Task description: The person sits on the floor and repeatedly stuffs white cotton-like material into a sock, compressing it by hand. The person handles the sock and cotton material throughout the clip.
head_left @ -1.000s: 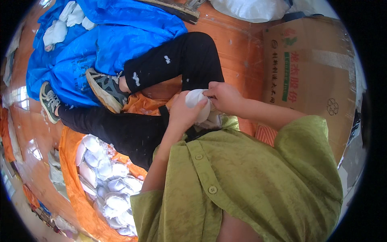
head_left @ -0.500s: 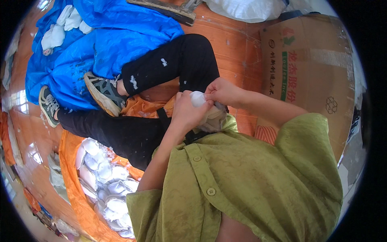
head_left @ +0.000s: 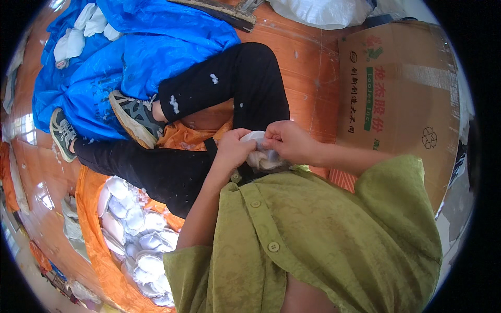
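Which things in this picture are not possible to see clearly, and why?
Head view:
- White piece: mostly covered by the left hand and right hand; shape unclear.
- Cardboard box: right side cut off by the picture's rim.
- White pieces in the orange bag: lower ones cut off at the edge.

1. The two hands are meeting at the centre of the frame, the left hand just left of the right hand, both touching a small pad sitting between them.
2. The person's legs are stretching from the centre toward the left, with one shoe lying left of centre and the other shoe lying at the far left.
3. A tarp is spreading across the upper left, behind the legs.
4. A cardboard box is standing at the upper right, right of the hands.
5. A sack of pads is lying open at the lower left, below the legs.
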The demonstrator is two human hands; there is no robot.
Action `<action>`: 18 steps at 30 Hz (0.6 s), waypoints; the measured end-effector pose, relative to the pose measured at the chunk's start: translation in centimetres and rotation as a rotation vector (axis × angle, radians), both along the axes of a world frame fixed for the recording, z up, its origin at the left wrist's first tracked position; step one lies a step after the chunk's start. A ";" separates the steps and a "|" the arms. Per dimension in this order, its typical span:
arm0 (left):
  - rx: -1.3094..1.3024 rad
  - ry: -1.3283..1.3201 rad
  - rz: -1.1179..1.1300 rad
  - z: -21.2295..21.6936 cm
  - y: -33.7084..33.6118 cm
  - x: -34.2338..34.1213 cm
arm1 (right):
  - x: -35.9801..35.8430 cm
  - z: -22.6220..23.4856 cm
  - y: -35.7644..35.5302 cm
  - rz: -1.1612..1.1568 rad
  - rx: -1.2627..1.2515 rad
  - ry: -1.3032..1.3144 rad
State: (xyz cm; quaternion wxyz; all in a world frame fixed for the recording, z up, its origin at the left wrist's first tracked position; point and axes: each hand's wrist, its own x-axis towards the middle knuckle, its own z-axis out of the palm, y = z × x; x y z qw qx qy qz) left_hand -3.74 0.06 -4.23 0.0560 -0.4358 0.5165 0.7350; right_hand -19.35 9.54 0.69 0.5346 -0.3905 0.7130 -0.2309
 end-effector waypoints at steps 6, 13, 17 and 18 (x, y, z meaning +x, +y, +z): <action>-0.032 0.035 -0.066 -0.7 0.5 0.9 | 0.1 0.8 0.7 0.136 -0.256 0.130; 0.475 0.435 0.251 0.1 1.6 1.7 | -0.8 1.1 0.8 -0.098 -0.060 -0.419; 0.081 0.424 0.163 1.8 0.5 0.8 | -1.1 0.5 1.5 -0.181 -0.059 -0.590; -0.107 0.426 0.133 2.5 0.2 0.6 | -0.8 0.6 1.6 -0.172 -0.078 -0.617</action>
